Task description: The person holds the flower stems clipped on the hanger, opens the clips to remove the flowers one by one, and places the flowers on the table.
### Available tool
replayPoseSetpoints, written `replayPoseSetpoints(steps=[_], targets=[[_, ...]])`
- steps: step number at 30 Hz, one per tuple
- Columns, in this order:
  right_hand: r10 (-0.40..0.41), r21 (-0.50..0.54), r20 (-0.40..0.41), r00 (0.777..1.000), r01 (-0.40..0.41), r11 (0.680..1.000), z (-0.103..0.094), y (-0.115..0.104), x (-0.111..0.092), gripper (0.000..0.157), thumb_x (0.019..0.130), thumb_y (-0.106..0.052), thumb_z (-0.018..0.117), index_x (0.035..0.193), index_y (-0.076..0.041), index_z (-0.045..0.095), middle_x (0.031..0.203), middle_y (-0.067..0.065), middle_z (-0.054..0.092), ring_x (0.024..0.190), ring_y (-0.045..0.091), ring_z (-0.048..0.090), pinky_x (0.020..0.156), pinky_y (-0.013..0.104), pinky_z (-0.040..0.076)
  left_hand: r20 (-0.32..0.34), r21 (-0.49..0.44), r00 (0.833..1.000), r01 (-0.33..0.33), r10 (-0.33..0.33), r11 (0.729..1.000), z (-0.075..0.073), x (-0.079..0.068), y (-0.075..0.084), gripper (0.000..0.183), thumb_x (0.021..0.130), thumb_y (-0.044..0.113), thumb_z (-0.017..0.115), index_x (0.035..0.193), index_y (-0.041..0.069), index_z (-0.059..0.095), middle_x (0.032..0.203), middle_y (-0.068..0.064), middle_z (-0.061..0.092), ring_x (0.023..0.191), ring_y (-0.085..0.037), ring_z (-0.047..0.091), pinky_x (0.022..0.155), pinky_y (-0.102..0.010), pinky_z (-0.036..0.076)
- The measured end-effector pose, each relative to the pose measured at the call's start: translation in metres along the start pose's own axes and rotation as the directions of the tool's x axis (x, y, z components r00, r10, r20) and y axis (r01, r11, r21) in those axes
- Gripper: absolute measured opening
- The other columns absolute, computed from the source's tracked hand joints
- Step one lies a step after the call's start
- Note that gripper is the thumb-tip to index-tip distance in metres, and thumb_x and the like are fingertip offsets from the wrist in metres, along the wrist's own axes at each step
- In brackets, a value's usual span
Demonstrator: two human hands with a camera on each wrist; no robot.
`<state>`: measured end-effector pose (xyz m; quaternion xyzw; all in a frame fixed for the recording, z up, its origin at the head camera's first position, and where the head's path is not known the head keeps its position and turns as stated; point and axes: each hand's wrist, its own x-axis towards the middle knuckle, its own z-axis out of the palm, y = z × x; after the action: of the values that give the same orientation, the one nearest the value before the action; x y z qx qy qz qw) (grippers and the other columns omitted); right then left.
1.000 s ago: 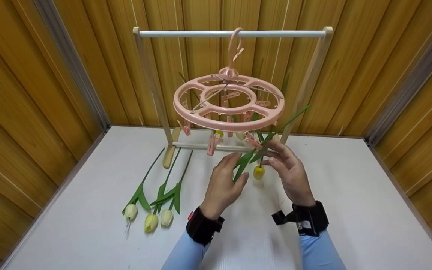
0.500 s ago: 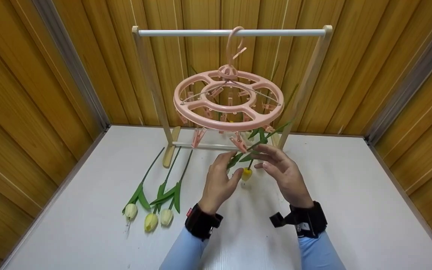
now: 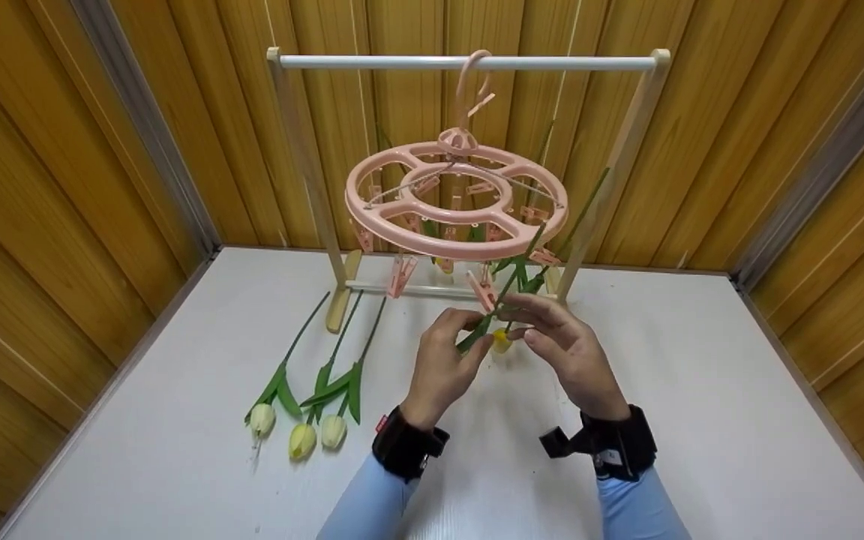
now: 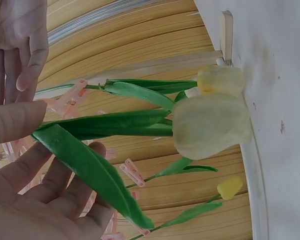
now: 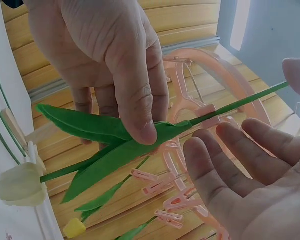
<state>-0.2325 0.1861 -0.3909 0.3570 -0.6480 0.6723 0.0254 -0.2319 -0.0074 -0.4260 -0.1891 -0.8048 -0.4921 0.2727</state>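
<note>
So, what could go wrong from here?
The left hand pinches the pale tulip around its leaves, so it might slip. The pink hanger hangs by one hook on the rod, so a nudge could make it swing. The right hand is close to the hanging yellow tulip and might knock it.

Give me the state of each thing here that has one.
Pale tulip: held bloom down, tilted
Left hand: pinching it at the leaves
Right hand: loosely extended beside its stem
Pink clip hanger: hooked over the rod
Rack: standing upright
Yellow tulip: hanging bloom down
Three loose tulips: lying on the tabletop
</note>
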Motion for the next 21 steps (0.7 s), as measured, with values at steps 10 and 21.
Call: replayPoseSetpoints(steps=[10,21], targets=[[-0.023,-0.017,0.016,1.000,0.023,1.000,-0.001,-0.001,-0.001,0.044,0.102,0.010,0.047,0.146,0.006,0.050,0.147,0.020,0.054,0.132,0.031,0.057,0.100,0.037,0.052,0.045,-0.056,0.999,0.002,0.001,0.998,-0.008,0.000,0.007,0.011,0.094,0.004,0.074,0.105,0.003,0.073,0.101,-0.007,0.071,0.094,-0.017,0.069,0.086,-0.039,0.058],[0.076,-0.038,-0.054,0.996,-0.078,0.996,-0.007,0.003,0.007,0.046,0.104,0.001,0.053,0.150,0.004,0.047,0.151,0.020,0.051,0.130,0.029,0.057,0.101,0.033,0.052,0.114,-0.138,0.993,0.021,-0.005,0.990,-0.023,0.000,0.015,0.010,0.099,0.001,0.065,0.106,0.000,0.072,0.099,-0.009,0.069,0.086,-0.014,0.064,0.076,-0.028,0.055]])
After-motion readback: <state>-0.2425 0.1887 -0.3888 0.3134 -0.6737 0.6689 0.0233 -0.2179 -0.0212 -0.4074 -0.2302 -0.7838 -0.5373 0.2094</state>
